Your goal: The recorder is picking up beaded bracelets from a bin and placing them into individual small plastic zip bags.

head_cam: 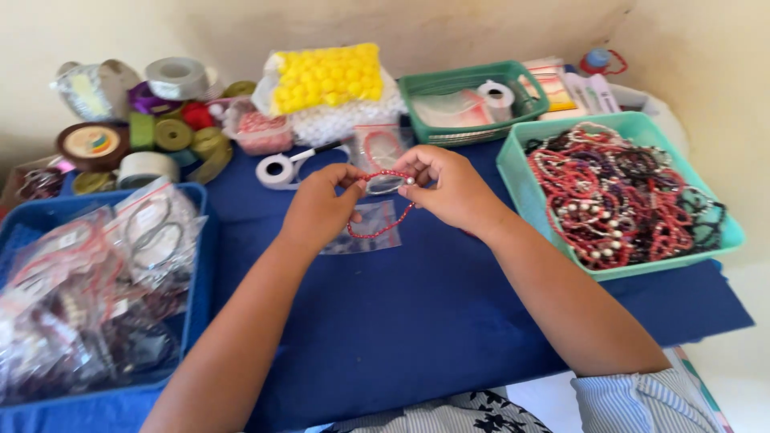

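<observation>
Hands meet over the middle of a blue cloth-covered table (417, 321), both closed on one red bead bracelet (383, 202). The left hand (321, 210) pinches the bracelet's upper strand between thumb and fingers at its left end; the right hand (451, 188) grips the same strand at the right end, fingers curled inward, with a pale bead showing at its fingertips. The lower loop of the bracelet hangs down between the two hands. Directly beneath it a small clear plastic bag (365, 228) lies flat on the cloth; whether the loop touches the bag cannot be told. Just beyond the hands sits a white tape dispenser (281, 168), and beside it a second clear packet holding a red bracelet (381, 147). To the right, a teal tray (618, 269) is heaped with red, white and dark bead bracelets. To the left, a blue tray (196, 240) holds many bagged bracelets. At the back stand a green basket (473, 80) with clear bags and a tape roll, a bag of yellow balls (325, 76), and a cluster of ribbon spools (152, 120) in several colours. Striped sleeve fabric shows at the lower right edge.
</observation>
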